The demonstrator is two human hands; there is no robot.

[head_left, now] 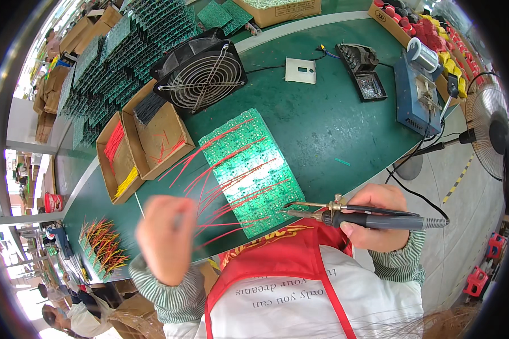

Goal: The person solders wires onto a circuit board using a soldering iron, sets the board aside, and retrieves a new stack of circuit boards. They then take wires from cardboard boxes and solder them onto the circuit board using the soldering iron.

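My right hand is closed around a black-handled soldering iron with a thin feed tube clamped along it. Its tip points left, at the lower right corner of a green circuit board panel. Several rows of red wires stand on the panel, with their loose ends hanging out past its left edge. My left hand is raised to the left of those wire ends. Motion smears its fingers, so whether it holds anything cannot be made out.
Beyond my left hand, cardboard trays hold red, yellow and black wires. A black fan stands behind them, near stacked circuit boards. A wired board lies far left. At right are a blue soldering unit with a solder spool and a black tray.
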